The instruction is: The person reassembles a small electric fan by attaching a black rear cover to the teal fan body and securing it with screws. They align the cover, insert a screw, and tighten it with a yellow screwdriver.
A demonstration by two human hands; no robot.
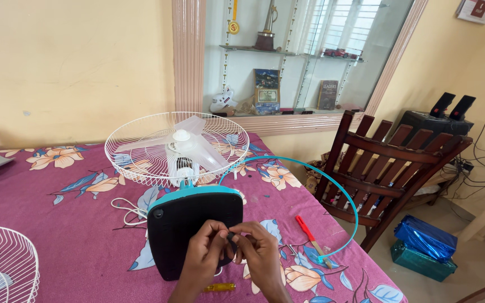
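Both hands meet over the upturned black fan base (pixel 189 224) on the table (pixel 57 224), left hand (pixel 204 252) and right hand (pixel 259 252) fingers pinched shut together on one small dark part (pixel 232 238), equally near both, long axis indiscernible.

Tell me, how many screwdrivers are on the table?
2. A red-handled screwdriver lies on the flowered cloth right of the black fan base. A yellow-handled screwdriver lies at the table's near edge, below the hands. Others could be hidden behind the base.
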